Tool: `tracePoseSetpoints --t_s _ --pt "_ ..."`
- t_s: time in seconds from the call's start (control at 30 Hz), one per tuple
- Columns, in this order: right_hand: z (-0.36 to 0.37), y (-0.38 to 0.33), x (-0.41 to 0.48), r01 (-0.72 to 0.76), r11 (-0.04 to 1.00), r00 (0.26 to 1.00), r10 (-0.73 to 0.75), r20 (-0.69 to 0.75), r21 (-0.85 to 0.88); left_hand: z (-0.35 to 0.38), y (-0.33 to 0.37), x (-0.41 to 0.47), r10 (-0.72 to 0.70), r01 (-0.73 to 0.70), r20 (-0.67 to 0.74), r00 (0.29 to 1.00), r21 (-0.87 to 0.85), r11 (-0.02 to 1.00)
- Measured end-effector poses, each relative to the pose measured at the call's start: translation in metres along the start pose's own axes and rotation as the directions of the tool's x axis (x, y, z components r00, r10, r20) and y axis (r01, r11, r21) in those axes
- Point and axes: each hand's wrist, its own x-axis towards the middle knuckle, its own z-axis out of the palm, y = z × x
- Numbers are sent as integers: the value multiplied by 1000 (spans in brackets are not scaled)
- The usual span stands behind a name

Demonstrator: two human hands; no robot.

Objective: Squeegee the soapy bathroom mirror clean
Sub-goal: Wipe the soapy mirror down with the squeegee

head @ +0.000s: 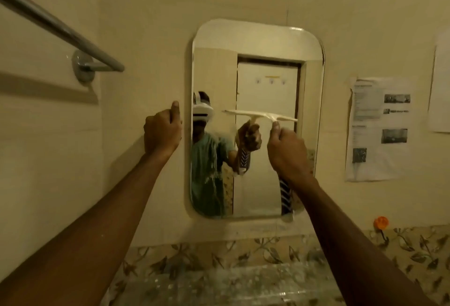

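Observation:
A tall mirror (267, 45) with rounded corners hangs on the pale tiled wall. My right hand (287, 150) grips the striped handle of a white squeegee (260, 114), whose blade lies level against the glass at mid height. Soapy streaks run down the lower left of the glass, over the reflected green shirt. My left hand (163, 132) rests on the wall at the mirror's left edge, fingers curled and thumb up; it holds nothing that I can see.
A chrome towel rail (60, 28) juts from the wall at upper left. Printed sheets (379, 128) are taped to the right of the mirror. An orange hook (381, 223) sits at lower right above a band of leaf-patterned tiles (219, 257).

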Motion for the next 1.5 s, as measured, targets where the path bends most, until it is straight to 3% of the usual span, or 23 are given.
tracePoseSetpoints --t_s 0.17,0.43,0.6,0.83,1.07,1.2,1.4,1.5 --pt "-5 -68 76 56 997 997 -53 -63 55 1 47 54 -17 15 -50 999 -30 999" --pt "-18 -142 146 80 997 996 -80 -39 -2 11 70 69 -61 65 39 997 -129 989" --pt "7 -118 113 32 999 999 -32 -23 -5 13 64 75 -99 117 93 991 -220 968" --pt "27 -77 16 25 999 991 -20 133 -33 7 65 73 -63 101 145 987 -267 958" --pt "-7 -132 103 123 992 992 -123 -8 -38 1 71 70 -102 153 188 977 -280 948" --pt "-6 -145 137 83 996 995 -84 -58 -17 -3 71 70 -109 194 249 962 -346 918" --pt "32 -91 51 52 998 997 -53 57 28 -3 60 75 -113 262 364 924 -392 882" --pt "45 -71 10 32 998 995 -27 97 -45 -3 61 74 -116 275 359 926 -433 858"
